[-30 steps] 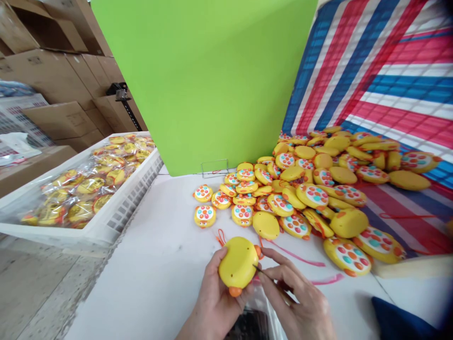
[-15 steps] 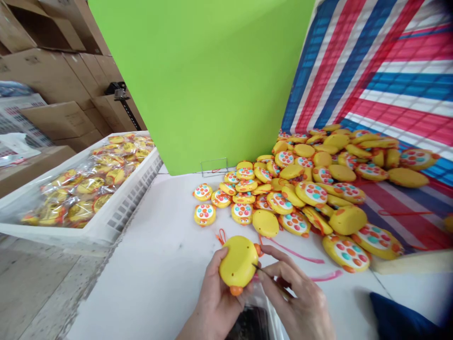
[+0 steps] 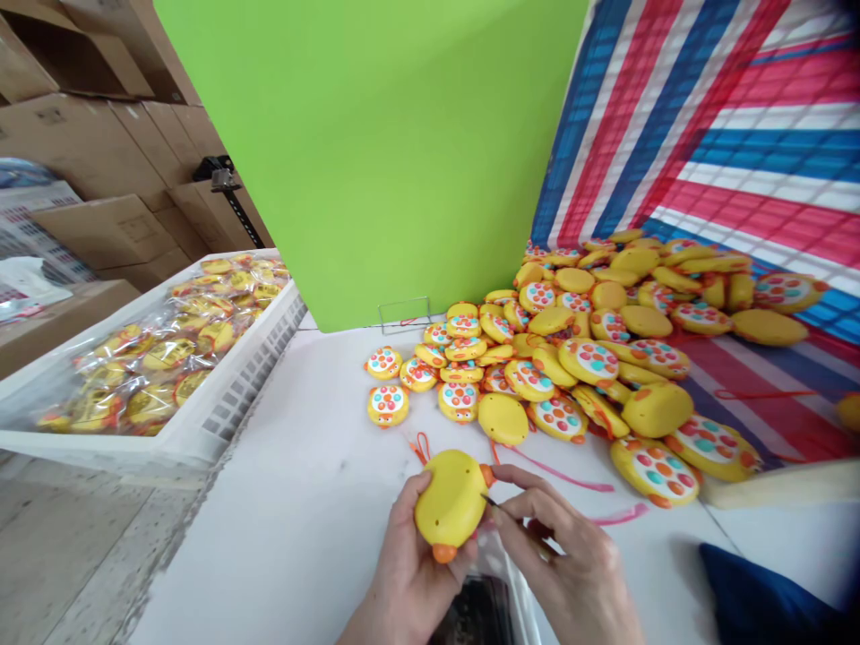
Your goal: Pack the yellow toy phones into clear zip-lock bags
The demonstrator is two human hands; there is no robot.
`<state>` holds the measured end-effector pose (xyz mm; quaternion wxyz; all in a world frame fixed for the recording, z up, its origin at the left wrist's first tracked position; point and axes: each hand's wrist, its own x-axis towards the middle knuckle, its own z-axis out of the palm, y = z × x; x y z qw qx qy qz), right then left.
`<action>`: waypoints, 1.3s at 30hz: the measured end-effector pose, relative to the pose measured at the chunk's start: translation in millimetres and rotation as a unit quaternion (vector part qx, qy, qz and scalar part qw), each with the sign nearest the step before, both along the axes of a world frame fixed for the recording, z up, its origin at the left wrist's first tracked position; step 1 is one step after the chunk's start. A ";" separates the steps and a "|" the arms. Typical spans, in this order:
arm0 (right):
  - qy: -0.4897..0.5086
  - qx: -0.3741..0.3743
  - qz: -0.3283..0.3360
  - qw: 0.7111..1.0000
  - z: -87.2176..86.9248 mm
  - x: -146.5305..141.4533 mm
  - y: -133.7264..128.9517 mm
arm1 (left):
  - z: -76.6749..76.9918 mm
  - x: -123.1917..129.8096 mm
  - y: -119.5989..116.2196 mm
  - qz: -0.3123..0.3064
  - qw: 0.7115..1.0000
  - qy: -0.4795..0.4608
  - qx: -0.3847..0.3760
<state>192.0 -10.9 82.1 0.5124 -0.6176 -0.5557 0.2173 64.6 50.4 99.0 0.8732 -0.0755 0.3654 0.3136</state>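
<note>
My left hand [image 3: 413, 555] is closed around a round yellow toy [image 3: 449, 497], its plain back with small holes turned up and orange feet at the edge. An orange cord loop [image 3: 421, 448] shows just beyond the toy. In my right hand [image 3: 564, 555] I pinch a thin dark pointed tool [image 3: 487, 502], whose tip meets the toy's right edge. Most of that tool is covered by my fingers. Below my hands is a clear plastic-lined container [image 3: 517, 587] with dark contents [image 3: 477, 614], partly hidden.
Many similar toys with coloured dots [image 3: 530, 380] are heaped right and ahead, spreading onto striped cloth [image 3: 752, 376]. Pink strips [image 3: 571, 477] lie near my right hand. A white crate [image 3: 221, 403] of bagged toys stands left. A green panel [image 3: 390, 161] rises ahead; cartons [image 3: 100, 143] are stacked behind.
The view has shifted slightly. Both hands keep nearly the same pose, with the tool's tip still at the yellow toy's edge.
</note>
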 end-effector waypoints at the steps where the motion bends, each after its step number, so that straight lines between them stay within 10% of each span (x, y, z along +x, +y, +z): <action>1: 0.001 -0.012 0.001 1.000 1.3 0.0 -0.2 | -0.1 -0.2 0.1 -0.001 1.000 -0.002 -0.003; 35: -0.014 -0.039 -0.006 0.999 1.5 -3.9 1.2 | -9.1 1.5 -1.5 0.040 0.993 0.070 0.083; 39: -0.026 -0.062 -0.047 0.997 -1.9 13.2 1.5 | -11.4 -4.9 -8.5 0.008 0.975 0.103 0.197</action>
